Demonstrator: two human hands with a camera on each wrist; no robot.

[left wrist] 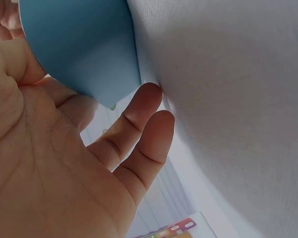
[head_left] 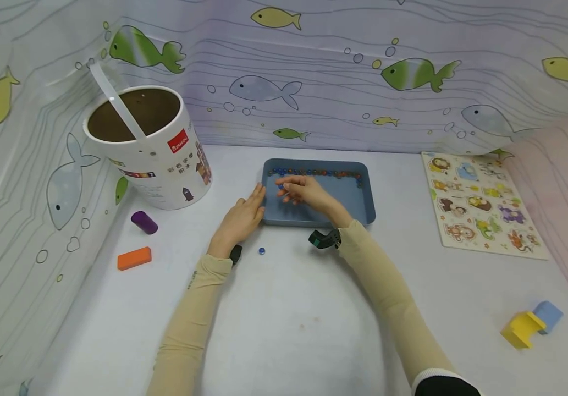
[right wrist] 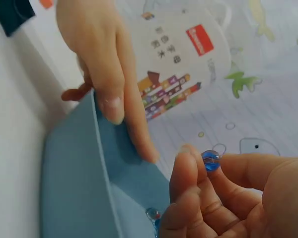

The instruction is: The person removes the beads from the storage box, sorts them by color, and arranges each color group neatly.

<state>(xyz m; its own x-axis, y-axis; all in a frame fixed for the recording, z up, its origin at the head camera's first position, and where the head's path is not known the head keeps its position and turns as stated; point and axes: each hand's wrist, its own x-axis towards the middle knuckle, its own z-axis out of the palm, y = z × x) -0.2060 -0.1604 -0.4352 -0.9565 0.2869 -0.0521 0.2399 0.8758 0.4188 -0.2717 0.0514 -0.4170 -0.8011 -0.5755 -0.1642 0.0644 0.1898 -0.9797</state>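
My right hand (head_left: 305, 192) is over the left part of a blue-grey tray (head_left: 323, 212). In the right wrist view, its thumb and fingertips pinch a clear blue glass marble (right wrist: 211, 160). Blue and reddish-brown marbles (head_left: 333, 173) lie in a row along the tray's far wall, with some at the right end. My left hand (head_left: 241, 217) holds the tray's left rim; in the left wrist view two of its fingers (left wrist: 151, 134) stay outside the wall, and some fingertips are hidden by the tray. One loose blue marble (head_left: 262, 251) sits on the table in front of the tray.
A large white bucket (head_left: 165, 165) with a raised handle stands at the back left. Near it lie a purple cylinder (head_left: 144, 222) and an orange block (head_left: 134, 258). An animal picture board (head_left: 481, 203) is on the right, beyond yellow (head_left: 521, 330) and blue blocks (head_left: 548, 315).
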